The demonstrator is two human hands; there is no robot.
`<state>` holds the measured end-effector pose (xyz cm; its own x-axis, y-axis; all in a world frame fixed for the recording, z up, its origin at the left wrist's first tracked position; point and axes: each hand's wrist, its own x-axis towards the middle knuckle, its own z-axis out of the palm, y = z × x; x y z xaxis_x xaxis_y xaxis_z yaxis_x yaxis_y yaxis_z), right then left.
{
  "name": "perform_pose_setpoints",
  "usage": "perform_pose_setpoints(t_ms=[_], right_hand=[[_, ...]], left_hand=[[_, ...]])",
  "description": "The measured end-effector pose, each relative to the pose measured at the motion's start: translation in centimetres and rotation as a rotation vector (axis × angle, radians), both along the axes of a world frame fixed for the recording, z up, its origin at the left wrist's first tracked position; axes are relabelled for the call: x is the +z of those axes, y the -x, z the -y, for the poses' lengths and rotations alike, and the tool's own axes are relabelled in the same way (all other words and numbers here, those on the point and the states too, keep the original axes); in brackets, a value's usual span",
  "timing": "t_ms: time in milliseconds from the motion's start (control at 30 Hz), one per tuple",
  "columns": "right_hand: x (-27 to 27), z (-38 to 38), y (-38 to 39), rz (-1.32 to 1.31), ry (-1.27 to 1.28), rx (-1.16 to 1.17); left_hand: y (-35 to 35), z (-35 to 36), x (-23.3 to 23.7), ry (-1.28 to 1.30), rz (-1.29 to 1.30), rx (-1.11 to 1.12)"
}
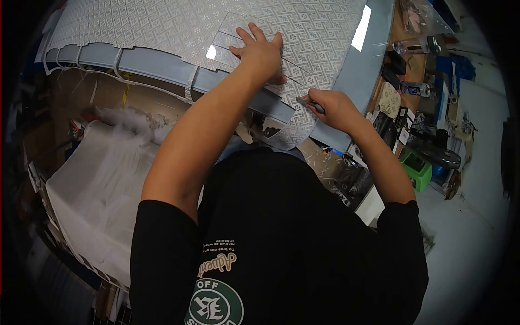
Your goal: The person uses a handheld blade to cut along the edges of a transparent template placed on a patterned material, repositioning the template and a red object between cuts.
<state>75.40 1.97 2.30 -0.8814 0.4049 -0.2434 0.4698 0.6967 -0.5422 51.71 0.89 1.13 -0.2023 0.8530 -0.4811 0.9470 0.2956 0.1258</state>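
My left hand (pixel 260 57) lies flat with its fingers spread on a clear plastic template (pixel 234 26) marked with dark lines. Under the template is a silvery sheet (pixel 319 32) with a woven-look pattern. Close to the template's lower right corner, my right hand (pixel 334 110) grips a slim knife (pixel 314 106) with a dark handle, its tip down at the sheet. Just below the knife, a loose strip (pixel 297 131) of the same patterned material curls over the table's near edge.
Blue-grey table surface (pixel 355 81) shows around the sheet. Narrow cut strips (pixel 118 58) hang along the near edge at left. A white cloth-lined bin (pixel 97 184) stands below. Bottles (pixel 416 89), a green holder (pixel 416 170) and other clutter line the right side.
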Motion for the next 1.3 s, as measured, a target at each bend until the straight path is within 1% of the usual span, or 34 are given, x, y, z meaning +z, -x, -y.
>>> perform_pose_setpoints(t_ms=[100, 167, 200, 267, 367, 467, 533, 600, 633, 700, 733, 867, 933, 1000, 1033, 1067, 1100, 1133, 1200, 1300], right_hand=[[-0.9, 0.5, -0.1, 0.010, -0.053, -0.018], [-2.2, 1.0, -0.6, -0.245, -0.002, -0.077], [-2.5, 1.3, -0.6, -0.245, 0.001, -0.081], [-3.1, 1.6, -0.1, -0.365, -0.026, -0.100], [-3.8, 1.8, 2.4, -0.414, -0.092, -0.084], [-4.5, 1.7, 3.9, -0.431, -0.101, -0.083], [-4.0, 1.7, 4.1, -0.432, -0.094, -0.091], [-3.7, 1.7, 3.9, -0.424, -0.083, -0.098], [-3.6, 1.6, 3.9, -0.418, -0.072, -0.092], [-3.7, 1.5, 4.5, -0.420, -0.059, -0.089], [-3.9, 1.5, 4.8, -0.435, -0.074, -0.085], [-5.4, 1.4, 8.4, -0.503, -0.115, -0.077], [-5.2, 1.6, 10.5, -0.498, -0.121, -0.085], [-5.2, 1.6, 11.3, -0.494, -0.123, -0.090], [-5.3, 1.5, 11.2, -0.424, -0.120, -0.098], [-5.4, 1.5, 11.0, -0.352, -0.118, -0.108], [-5.4, 1.5, 11.0, -0.351, -0.118, -0.112], [-5.2, 1.4, 11.0, -0.342, -0.106, -0.105], [-4.7, 1.3, 11.1, -0.335, -0.094, -0.092], [-4.7, 1.4, 12.0, -0.328, -0.080, -0.097]], left_hand=[[0.1, 0.0, 0.1, -0.001, 0.006, -0.009], [0.1, 0.0, 0.1, -0.012, -0.001, -0.016], [0.1, 0.1, 0.0, -0.025, -0.006, -0.025], [0.1, 0.2, -0.2, -0.037, -0.006, -0.029], [0.3, 0.3, -0.3, -0.050, -0.012, -0.047], [0.4, 0.3, 0.3, -0.066, -0.039, -0.064], [1.2, 0.1, -0.1, -0.076, -0.059, -0.072], [3.1, -0.4, -1.0, -0.136, -0.051, -0.208], [3.4, -0.3, -1.4, -0.138, -0.053, -0.208], [4.1, 0.0, -2.0, -0.318, 0.006, -0.233], [4.3, -0.2, -2.1, -0.314, 0.002, -0.239], [4.9, 0.0, -1.7, -0.273, -0.036, -0.159], [5.3, 0.0, -1.8, -0.276, -0.050, -0.133], [5.9, -0.1, -2.3, -0.299, -0.117, -0.194], [7.0, -0.7, -2.4, -0.298, -0.122, -0.196], [8.7, -1.4, -2.3, -0.256, -0.113, -0.346], [9.9, -1.9, -2.2, -0.212, -0.101, -0.494], [10.7, -2.1, -2.0, -0.211, -0.099, -0.493], [12.1, -2.5, -1.8, -0.195, -0.111, -0.625], [12.8, -2.5, -2.4, -0.256, -0.080, -0.624]])
